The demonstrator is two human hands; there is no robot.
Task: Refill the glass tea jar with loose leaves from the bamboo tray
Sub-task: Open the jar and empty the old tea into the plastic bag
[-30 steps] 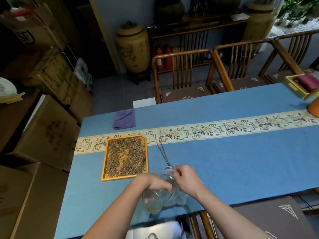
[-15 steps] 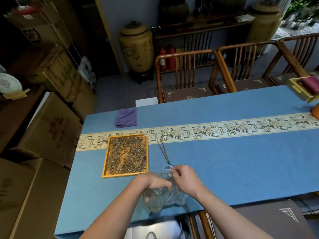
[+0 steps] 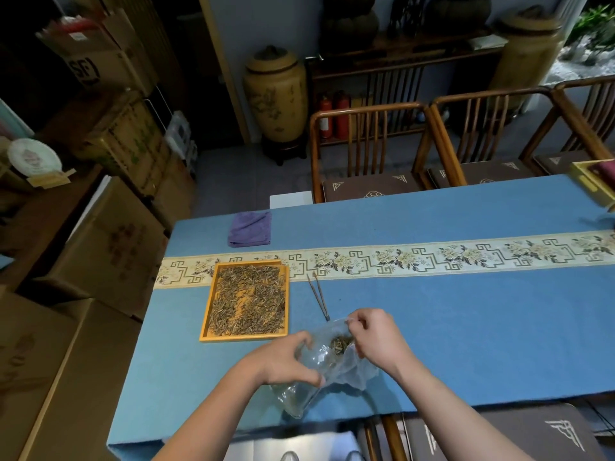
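The clear glass tea jar point(image 3: 301, 390) lies tilted over the near edge of the blue table, its mouth pointing away from me. My left hand point(image 3: 284, 359) grips its body. My right hand point(image 3: 374, 337) pinches a thin clear plastic bag point(image 3: 356, 369) at the jar's mouth, where a small clump of tea leaves point(image 3: 339, 344) shows. The bamboo tray point(image 3: 246, 302) with loose leaves spread over it sits flat to the left, beyond my left hand.
Dark tweezers point(image 3: 319, 296) lie right of the tray. A folded purple cloth point(image 3: 249, 227) rests at the far left corner. Wooden chairs point(image 3: 369, 154) line the far side. Cardboard boxes point(image 3: 96, 241) stack left of the table point(image 3: 466, 327).
The jar has been tipped lower and further toward me. My right hand has drawn the plastic bag up at the mouth, and a clump of leaves now shows there.
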